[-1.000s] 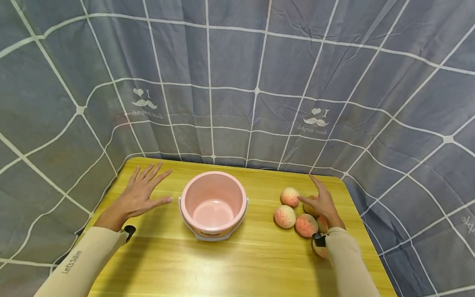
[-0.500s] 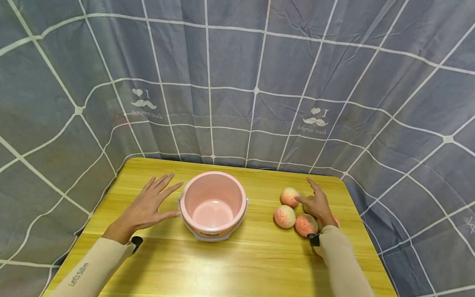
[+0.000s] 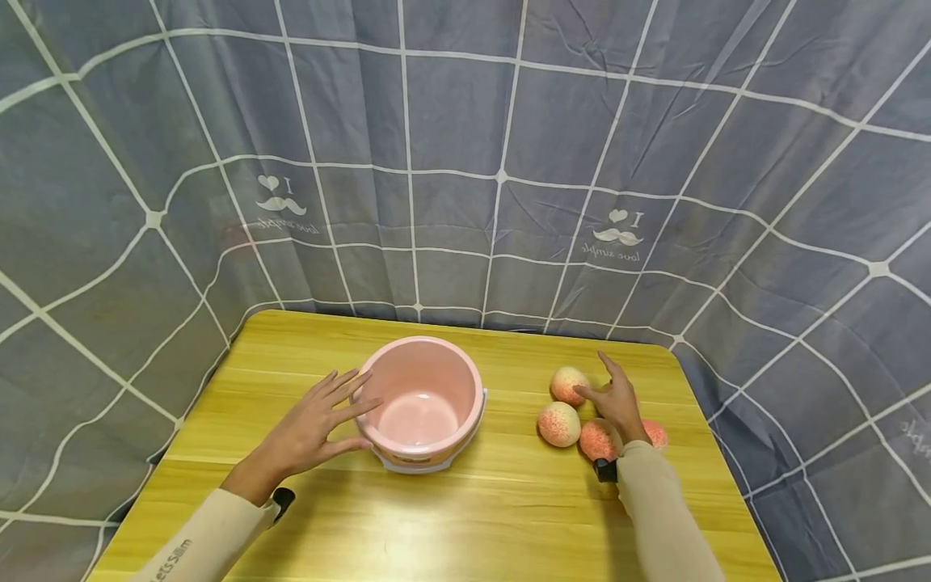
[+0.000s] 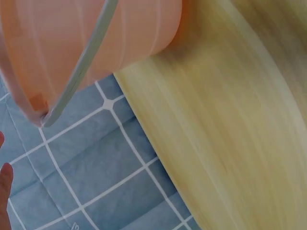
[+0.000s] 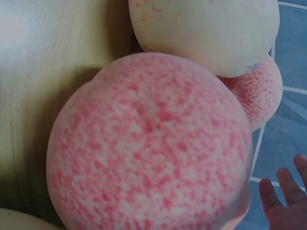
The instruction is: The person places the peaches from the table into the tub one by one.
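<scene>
On wood-grain table [image 3: 465, 525]: round speckled peaches [image 3: 558, 424], smooth bucket [image 3: 422, 402].

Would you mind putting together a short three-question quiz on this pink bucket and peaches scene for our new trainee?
1. True or false: the pink bucket already has a peach in it.
2. Which hand is beside the bucket? A) left hand B) right hand
3. Fill in the word: the peaches lie on the wooden ______, on the right hand's side of the bucket.

Key
1. False: the bucket's pink bottom shows bare.
2. A: the left hand's straight fingers reach the bucket's side, while the right hand is spread over the peaches.
3. table
</scene>
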Demonstrator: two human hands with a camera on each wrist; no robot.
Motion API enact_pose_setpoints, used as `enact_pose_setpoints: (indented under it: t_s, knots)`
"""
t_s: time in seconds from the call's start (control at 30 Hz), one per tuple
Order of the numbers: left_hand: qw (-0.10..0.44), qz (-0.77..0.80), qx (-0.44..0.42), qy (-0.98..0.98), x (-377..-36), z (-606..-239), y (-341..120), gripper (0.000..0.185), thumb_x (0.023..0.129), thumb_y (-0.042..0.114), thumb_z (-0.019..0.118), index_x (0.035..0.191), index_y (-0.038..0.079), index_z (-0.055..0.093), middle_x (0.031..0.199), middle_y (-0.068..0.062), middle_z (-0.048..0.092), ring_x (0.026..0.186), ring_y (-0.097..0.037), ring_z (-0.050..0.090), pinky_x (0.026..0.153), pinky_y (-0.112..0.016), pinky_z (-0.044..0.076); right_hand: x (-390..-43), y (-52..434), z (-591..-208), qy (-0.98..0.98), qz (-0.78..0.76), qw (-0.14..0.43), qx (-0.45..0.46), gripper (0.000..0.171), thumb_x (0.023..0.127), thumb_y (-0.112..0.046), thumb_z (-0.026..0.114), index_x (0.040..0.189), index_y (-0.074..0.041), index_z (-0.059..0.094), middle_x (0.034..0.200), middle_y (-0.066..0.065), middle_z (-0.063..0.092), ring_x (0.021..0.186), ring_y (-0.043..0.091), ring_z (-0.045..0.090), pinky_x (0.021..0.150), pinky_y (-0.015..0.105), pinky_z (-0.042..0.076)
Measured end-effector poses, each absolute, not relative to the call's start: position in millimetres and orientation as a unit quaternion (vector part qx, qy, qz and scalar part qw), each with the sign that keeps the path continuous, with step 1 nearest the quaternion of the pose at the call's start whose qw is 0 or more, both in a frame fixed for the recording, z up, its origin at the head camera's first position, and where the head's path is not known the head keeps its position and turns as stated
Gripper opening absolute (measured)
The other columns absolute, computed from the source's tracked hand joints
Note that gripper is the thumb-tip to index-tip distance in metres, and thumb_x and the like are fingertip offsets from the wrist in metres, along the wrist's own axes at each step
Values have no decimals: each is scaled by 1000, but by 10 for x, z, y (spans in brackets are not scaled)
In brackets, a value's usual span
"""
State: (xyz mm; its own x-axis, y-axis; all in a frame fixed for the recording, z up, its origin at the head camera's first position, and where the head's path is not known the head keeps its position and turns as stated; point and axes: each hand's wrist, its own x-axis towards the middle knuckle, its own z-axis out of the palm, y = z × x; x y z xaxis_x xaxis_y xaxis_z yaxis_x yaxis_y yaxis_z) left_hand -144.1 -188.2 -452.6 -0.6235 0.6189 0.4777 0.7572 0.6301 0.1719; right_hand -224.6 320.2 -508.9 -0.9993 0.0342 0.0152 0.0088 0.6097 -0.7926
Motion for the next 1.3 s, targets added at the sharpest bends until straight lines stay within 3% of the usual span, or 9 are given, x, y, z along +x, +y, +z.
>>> enact_pose_setpoints:
  t_s: [0.13,0.23,0.47,0.57,0.77,0.97,1.17,1.3]
  knots:
    - [209,-184,-402,-873,-1422,-4578,-1854,58,88,59,55,128,18,64,139,-19,51,128,-39,46,116,-49,30,-2238,3190,-5116,-895,445,11,-20,88,86,-20,75,154,-5,20,156,24,18,143,44,15,115,61,22]
    - [220,-194,-412,-862,-1413,-4620,-1840,56,85,52,63,128,16,64,140,-18,50,125,-41,49,113,-51,33,-2240,3181,-5141,-893,448,7,-24,88,87,-21,75,154,-6,20,156,24,17,142,44,17,115,61,24]
    - [239,-214,-434,-842,-1383,-4690,-1782,53,84,43,68,129,16,63,144,-11,48,124,-40,50,123,-36,17,-2265,3143,-5196,-886,463,-7,-31,90,87,-26,74,155,-9,18,157,23,15,140,48,20,110,63,32]
    - [247,-217,-439,-837,-1369,-4729,-1755,49,83,37,70,126,15,65,142,-12,50,129,-33,48,121,-38,20,-2274,3126,-5205,-885,465,-8,-32,89,87,-25,74,155,-8,18,157,23,14,140,49,19,110,63,32]
    - [255,-221,-438,-833,-1354,-4787,-1737,40,95,41,54,118,13,71,140,-12,51,128,-34,48,118,-40,27,-2279,3091,-5251,-875,484,-3,-37,86,88,-21,73,155,-10,19,158,19,16,141,48,17,111,61,32]
    - [262,-223,-442,-828,-1367,-4820,-1732,43,100,40,46,114,9,72,139,-12,51,139,-21,35,119,-38,26,-2278,3043,-5315,-847,529,-14,-51,86,89,-19,73,155,-13,19,159,18,12,140,50,16,112,59,32]
    - [291,-237,-436,-818,-1385,-4833,-1732,41,99,39,48,107,8,75,132,-12,58,119,-35,57,115,-40,35,-2281,3034,-5342,-853,519,-14,-55,84,89,-18,72,154,-10,21,158,21,15,140,50,18,112,60,32]
    - [291,-257,-420,-820,-1372,-4852,-1736,38,97,39,53,103,10,76,128,-10,61,111,-38,61,112,-38,38,-2284,3028,-5326,-857,512,-13,-57,82,89,-17,72,154,-9,22,157,22,17,140,49,20,111,60,33]
